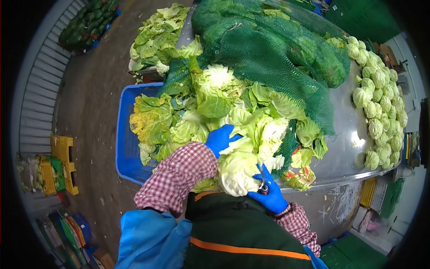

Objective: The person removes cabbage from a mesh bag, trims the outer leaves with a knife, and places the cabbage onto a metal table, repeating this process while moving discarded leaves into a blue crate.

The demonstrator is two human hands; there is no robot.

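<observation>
A pale cabbage head (238, 174) is at the table's near edge, close to my body. My left hand (222, 140), in a blue glove, is bent over the leaves at its upper left, fingers closed on a leaf. My right hand (271, 192), also gloved in blue, is at the cabbage's right side. It holds a knife (264, 188) with a dark handle, the blade pointing up beside the cabbage. Loose green leaves (192, 125) lie beyond both hands, and a yellowed leaf (152, 121) is to the left.
A blue crate (122, 134) stands left of the table. Green net sacks (268, 49) of cabbages cover the back of the metal table (342, 148). Trimmed cabbages (380, 107) are piled at the right. More leaves (159, 33) are heaped at the upper left.
</observation>
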